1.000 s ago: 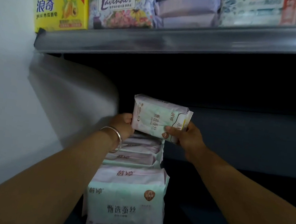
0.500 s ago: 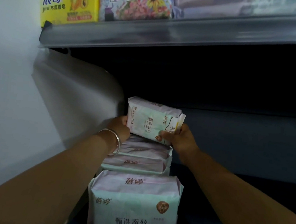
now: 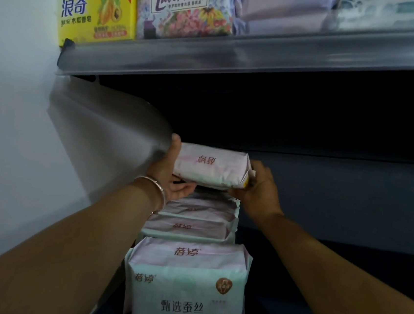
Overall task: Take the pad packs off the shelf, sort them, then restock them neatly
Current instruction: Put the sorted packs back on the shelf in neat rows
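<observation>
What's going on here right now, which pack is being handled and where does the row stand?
A person holds one pad pack between both hands: the left hand grips its left end, the right hand its right end. It sits just above the back of a row of matching packs lined up on the dark lower shelf. The upper shelf carries a yellow soap box and a Lavender pack.

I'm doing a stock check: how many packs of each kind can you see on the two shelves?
Lower shelf, mint and pink pad packs: 4, one held, three in the row (front one)
Upper shelf, yellow soap box: 1
Upper shelf, floral Lavender pack: 1
Upper shelf, purple packs: count unclear, blurred
Total countable: 6
</observation>
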### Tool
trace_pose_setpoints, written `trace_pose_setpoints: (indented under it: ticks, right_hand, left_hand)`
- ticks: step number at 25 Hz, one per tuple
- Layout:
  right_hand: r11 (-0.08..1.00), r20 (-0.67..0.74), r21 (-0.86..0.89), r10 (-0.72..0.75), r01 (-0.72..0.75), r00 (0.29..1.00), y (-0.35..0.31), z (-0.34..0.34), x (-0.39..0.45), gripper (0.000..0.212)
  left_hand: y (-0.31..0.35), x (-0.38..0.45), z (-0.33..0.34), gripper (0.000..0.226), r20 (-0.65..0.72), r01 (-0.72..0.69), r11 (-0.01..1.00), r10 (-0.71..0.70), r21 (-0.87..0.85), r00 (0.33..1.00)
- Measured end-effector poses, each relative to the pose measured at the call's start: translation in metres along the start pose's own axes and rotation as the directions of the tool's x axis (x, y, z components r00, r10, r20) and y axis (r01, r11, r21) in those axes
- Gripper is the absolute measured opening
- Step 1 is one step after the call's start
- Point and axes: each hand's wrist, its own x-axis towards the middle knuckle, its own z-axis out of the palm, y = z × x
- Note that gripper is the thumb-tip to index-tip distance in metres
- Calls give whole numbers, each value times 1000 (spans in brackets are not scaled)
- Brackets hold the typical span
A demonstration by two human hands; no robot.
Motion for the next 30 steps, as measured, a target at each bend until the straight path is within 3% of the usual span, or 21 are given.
trace_pose_setpoints:
  ticks: [3,5,7,9,11,13,15,17,19,21,23,27,28,30]
  right_hand:
    - [986,41,-114,-116,120,992,-6,-8,-10,55]
    - [965,107,-191,-163,182,981,-11,-6,-18,57]
    - [952,185,-202,-195,232,963,-15,-2,-24,62]
    - [956,234,-150,-214,253,948,-18,0,-30,60]
    - [991,241,-1,-128,133,962,-21,-4,-30,52]
    - [996,204,84,-36,19,978,-22,-10,-25,45]
    - [996,140,78,-47,36,989,-22,-14,-19,51]
    - [994,97,97,-53,43,994,-25,-17,-11,84]
    - [993,99,97,-78,68,992,-27,-23,-2,101]
    - [995,175,74,-77,65,982,-27,-28,2,98]
    - [998,222,53,-46,35,974,-25,-27,3,81]
    - [982,54,169,73,-81,996,-15,-16,12,49]
    - [977,35,181,111,-116,993,-11,-12,16,48]
    - [973,32,141,180,-183,983,-3,-2,23,46]
  left_hand:
    - [-3,-2,10,57,-96,-50,995,41,-90,995]
    - [-7,-5,20,86,-113,-72,988,56,-136,992]
    - [-12,0,30,110,-73,-6,997,1,-81,997]
    - [-9,-13,38,77,-41,-4,1000,5,7,999]
    - [-2,-22,38,34,-84,-50,993,59,106,995]
    - [5,-22,30,36,-59,-157,947,181,280,982]
    - [15,-21,27,65,50,-289,771,318,567,947]
    - [21,-25,31,77,213,-405,485,402,776,890]
    - [21,-30,36,74,394,-523,189,463,831,794]
    - [22,-32,39,73,471,-549,14,496,836,730]
    - [19,-24,35,68,474,-527,-45,507,849,720]
    - [4,-5,21,66,422,-460,-143,688,876,590]
    - [-2,0,16,62,386,-416,-140,703,899,597]
    - [-15,14,3,53,325,-358,-79,628,930,707]
